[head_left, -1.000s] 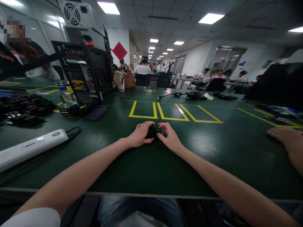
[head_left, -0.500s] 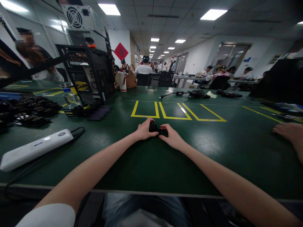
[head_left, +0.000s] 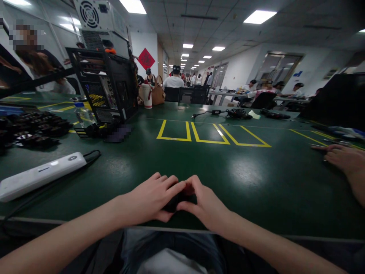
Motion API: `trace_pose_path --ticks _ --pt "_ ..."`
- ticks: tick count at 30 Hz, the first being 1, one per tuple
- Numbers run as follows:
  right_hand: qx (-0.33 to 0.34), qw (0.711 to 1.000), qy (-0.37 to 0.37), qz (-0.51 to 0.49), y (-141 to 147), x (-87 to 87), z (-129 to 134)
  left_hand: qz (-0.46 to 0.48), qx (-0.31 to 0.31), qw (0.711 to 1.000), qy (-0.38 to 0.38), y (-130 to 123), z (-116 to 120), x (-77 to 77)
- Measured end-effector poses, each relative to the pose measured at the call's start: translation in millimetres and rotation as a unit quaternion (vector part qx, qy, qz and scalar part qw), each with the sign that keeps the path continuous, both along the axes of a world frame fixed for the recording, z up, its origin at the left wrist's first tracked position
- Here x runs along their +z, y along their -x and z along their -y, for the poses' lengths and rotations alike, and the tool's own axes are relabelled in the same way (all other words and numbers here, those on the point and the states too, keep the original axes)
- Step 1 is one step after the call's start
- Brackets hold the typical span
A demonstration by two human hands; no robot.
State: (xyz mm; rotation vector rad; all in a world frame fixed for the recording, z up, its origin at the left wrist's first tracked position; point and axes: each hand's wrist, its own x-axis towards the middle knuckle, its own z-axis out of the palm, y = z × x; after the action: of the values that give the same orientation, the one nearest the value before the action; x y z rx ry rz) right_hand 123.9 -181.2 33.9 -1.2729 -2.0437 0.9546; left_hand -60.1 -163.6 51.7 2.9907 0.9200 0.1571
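Note:
Close to the table's near edge, my left hand (head_left: 156,196) curves over a small black part (head_left: 173,203), thumb below it and fingers above. My right hand (head_left: 203,202) meets it from the other side, with forefinger and thumb bent round the part's right end. The fingertips of both hands come together over the top. Most of the part is hidden by the fingers, so its kind cannot be made out. Beneath the hands lies the dark green tabletop (head_left: 137,160).
Yellow tape outlines (head_left: 209,142) mark the table ahead. Left are a white power strip (head_left: 42,175), a heap of black parts (head_left: 34,129), a water bottle (head_left: 84,116) and an open computer case (head_left: 114,87). Another person's hand (head_left: 342,158) rests at right, near tools. Cables (head_left: 238,113) lie behind.
Both my hands have drawn the black part back from near the yellow outlines to the table's near edge. They now sit closer together round it. The other person's hand has shifted left.

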Motion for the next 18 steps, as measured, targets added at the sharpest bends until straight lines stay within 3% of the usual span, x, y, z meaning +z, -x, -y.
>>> trace_pose_path --ticks 6,9,13,18 --pt "-0.003 0.992 0.078 -0.101 27 -0.8 23 -0.019 0.011 1.0 -0.012 19 30 -6.6" --pt "0.023 0.992 0.062 -0.106 25 1.4 26 0.016 0.047 0.999 -0.008 37 34 -12.3" --pt "-0.034 0.998 -0.011 -0.06 -7 1.0 22 0.115 0.187 0.976 -0.003 91 31 -17.8" --pt "-0.172 0.983 -0.033 -0.063 -82 -7.0 0 0.135 0.34 0.93 -0.026 175 10 -13.7"
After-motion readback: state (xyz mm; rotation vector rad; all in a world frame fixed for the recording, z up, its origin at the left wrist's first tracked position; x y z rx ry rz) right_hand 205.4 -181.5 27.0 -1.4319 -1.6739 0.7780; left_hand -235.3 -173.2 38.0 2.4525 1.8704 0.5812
